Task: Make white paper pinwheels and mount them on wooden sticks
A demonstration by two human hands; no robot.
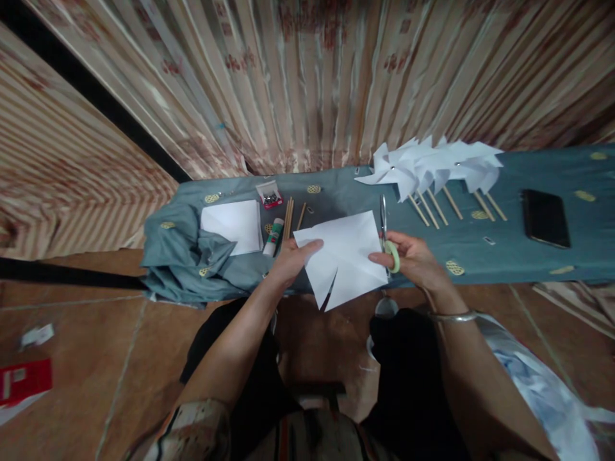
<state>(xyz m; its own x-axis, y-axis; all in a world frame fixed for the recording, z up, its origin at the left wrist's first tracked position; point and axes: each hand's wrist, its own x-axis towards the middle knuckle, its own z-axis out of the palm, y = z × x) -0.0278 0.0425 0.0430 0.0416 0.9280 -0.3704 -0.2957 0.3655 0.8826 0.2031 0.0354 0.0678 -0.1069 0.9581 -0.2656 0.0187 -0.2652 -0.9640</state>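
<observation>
A white sheet of paper (pixel 353 246) is held up over the near edge of the cloth-covered bench. One slit runs inward from its lower corner. My left hand (pixel 292 259) pinches the sheet's left side, thumb on top. At the sheet's right edge, my right hand (pixel 408 256) is closed on scissors (pixel 393 257) with pale green handles, their blades pointing away from me. The right thumb also rests on the paper. Several white paper pinwheels (pixel 432 165) on wooden sticks lie at the back, right of the sheet.
Left on the bench are a stack of white paper (pixel 233 224), a glue stick (pixel 273 237), wooden sticks (pixel 289 218) and a small red-and-clear packet (pixel 270 194). A black phone (pixel 545 218) lies far right. Behind hangs a pleated curtain (pixel 307 83). A plastic bag (pixel 538 384) stands on the floor.
</observation>
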